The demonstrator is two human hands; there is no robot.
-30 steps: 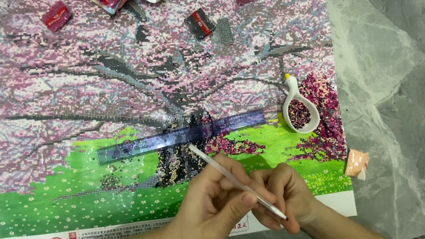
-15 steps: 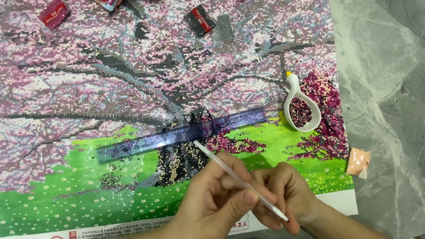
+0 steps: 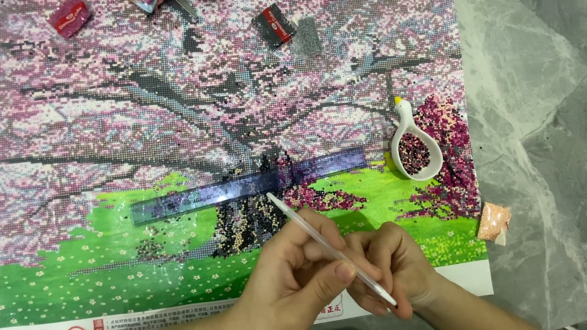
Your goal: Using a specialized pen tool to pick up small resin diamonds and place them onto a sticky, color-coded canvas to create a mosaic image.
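Far up-left of the hands, a red bead packet (image 3: pixel 68 16) lies on the diamond-painting canvas (image 3: pixel 122 122), which shows a pink blossom tree over green grass. Just above and left of the hands, a clear purple ruler (image 3: pixel 244 186) lies slanted across the canvas, near the dark patch of placed beads at the trunk. Left hand (image 3: pixel 293 272) curled around the white applicator pen (image 3: pixel 330 247), thumb pressed on the shaft, fingers wrapped under. Pen runs diagonally, upper tip pointing toward the ruler, just short of it, lower end with a dark tip down by the right hand (image 3: pixel 391 266). Right hand's fingers pinch the pen's lower end, touching the left hand. Well above the hands, a red-black packet (image 3: pixel 274 25) beside a grey bead bag (image 3: pixel 309 36). Up-right of the hands, a white bird-shaped tray (image 3: pixel 416 143) holding dark red beads. Right of the hands, a peach bead bag (image 3: pixel 494 223) at the canvas edge on the grey marble table (image 3: pixel 532 122).
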